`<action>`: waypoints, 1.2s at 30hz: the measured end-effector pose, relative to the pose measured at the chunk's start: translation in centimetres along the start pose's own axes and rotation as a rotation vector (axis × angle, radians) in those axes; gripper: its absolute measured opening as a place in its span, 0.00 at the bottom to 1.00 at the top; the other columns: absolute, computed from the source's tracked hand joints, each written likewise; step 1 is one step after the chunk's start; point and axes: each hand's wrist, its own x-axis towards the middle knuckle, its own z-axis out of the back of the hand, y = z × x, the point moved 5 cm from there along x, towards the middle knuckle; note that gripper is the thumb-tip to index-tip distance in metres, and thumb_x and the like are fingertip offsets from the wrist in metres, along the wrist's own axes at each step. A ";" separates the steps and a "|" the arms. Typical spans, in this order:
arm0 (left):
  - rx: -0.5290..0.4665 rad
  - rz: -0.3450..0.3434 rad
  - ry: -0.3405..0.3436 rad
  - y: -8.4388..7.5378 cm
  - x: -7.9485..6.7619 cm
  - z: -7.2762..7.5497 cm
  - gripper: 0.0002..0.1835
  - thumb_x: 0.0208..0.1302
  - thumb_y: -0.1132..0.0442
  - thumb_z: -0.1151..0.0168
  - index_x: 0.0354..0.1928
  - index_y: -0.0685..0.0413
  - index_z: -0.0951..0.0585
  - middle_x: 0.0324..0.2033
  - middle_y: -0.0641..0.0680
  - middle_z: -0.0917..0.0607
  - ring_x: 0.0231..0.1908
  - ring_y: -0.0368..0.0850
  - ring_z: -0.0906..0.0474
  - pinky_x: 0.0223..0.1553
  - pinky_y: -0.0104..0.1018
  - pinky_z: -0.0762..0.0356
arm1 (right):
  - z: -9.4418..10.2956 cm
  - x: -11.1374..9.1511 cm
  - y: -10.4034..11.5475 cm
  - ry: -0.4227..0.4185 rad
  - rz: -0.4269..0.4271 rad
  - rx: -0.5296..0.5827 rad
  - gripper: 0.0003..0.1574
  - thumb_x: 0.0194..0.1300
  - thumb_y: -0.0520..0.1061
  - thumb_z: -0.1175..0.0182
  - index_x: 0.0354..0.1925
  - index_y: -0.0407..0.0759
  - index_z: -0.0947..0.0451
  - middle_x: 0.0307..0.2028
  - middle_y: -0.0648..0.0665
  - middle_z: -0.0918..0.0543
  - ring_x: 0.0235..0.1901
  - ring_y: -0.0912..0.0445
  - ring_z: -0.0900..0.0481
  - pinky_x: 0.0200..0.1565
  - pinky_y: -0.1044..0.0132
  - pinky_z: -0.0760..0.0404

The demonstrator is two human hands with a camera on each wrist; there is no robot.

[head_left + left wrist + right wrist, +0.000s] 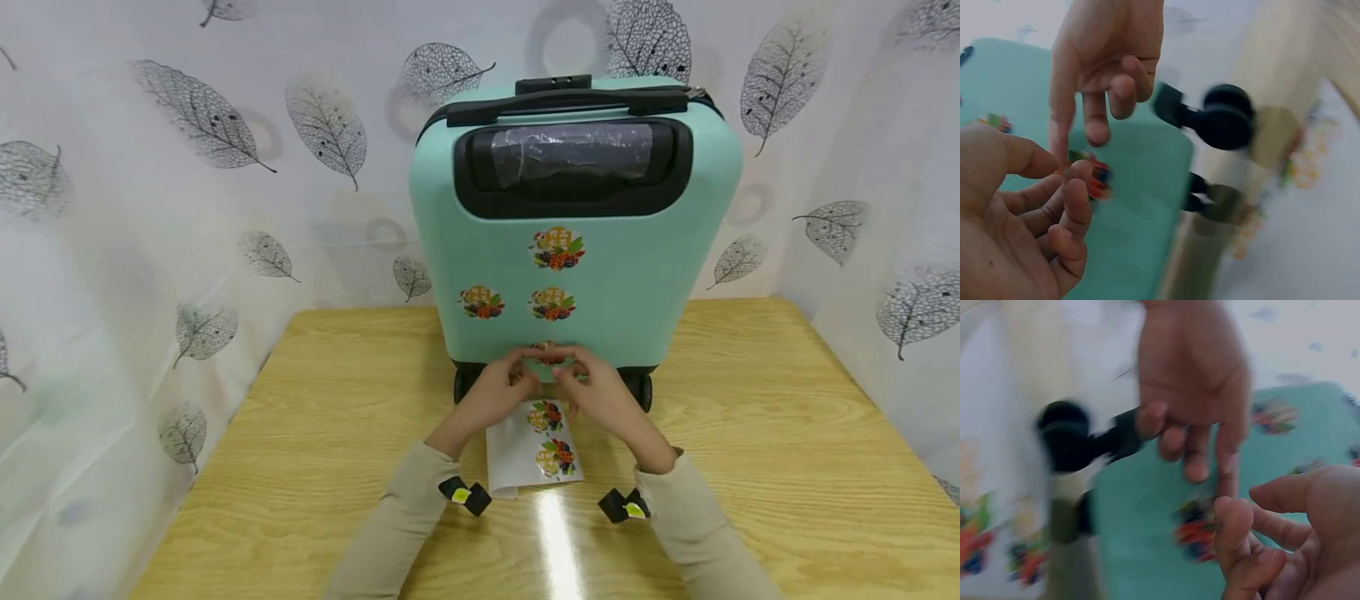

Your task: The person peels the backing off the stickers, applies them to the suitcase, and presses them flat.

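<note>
A mint-green suitcase (630, 275) stands upright on the table. Low on its front is a round fruit-print sticker (1099, 181), partly hidden by fingers in the head view. My left hand (497, 390) reaches in from the left, with its index finger extended at this sticker. From the right, my right hand (600, 392) points its index finger to the same spot, and the fingertips meet there. Neither hand shows anything held between finger and thumb. Below them lies a white sticker sheet (512, 458) bearing two similar stickers (556, 457).
Higher on the suitcase front are three more stickers (557, 248). Black wheels (640, 388) touch the wooden table (337, 400) at the suitcase's base. A leaf-patterned curtain (322, 208) hangs behind and at both sides.
</note>
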 end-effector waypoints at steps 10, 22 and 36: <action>-0.007 -0.051 0.013 -0.4 -1.2 0.7 0.17 0.72 0.62 0.51 0.60 0.55 0.25 0.38 0.58 0.16 0.35 0.54 0.21 0.29 0.32 0.28 | 0.4 -0.7 -0.3 -0.004 -0.034 0.031 0.21 0.74 0.45 0.50 0.59 0.36 0.28 0.33 0.33 0.19 0.19 0.52 0.26 0.22 0.63 0.28; 0.137 0.033 0.070 4.1 -2.5 2.3 0.18 0.73 0.60 0.50 0.60 0.58 0.27 0.39 0.59 0.16 0.34 0.47 0.22 0.29 0.32 0.27 | -0.2 -0.8 -2.6 0.164 -0.045 -0.047 0.19 0.74 0.43 0.50 0.55 0.31 0.26 0.33 0.33 0.20 0.25 0.43 0.23 0.25 0.60 0.24; 0.261 0.168 0.229 5.9 -2.9 2.1 0.21 0.74 0.55 0.50 0.63 0.57 0.28 0.32 0.53 0.18 0.26 0.45 0.20 0.28 0.35 0.25 | -1.7 -0.4 -5.1 0.332 -0.008 -0.117 0.17 0.74 0.44 0.50 0.52 0.34 0.24 0.31 0.40 0.19 0.22 0.57 0.25 0.23 0.66 0.27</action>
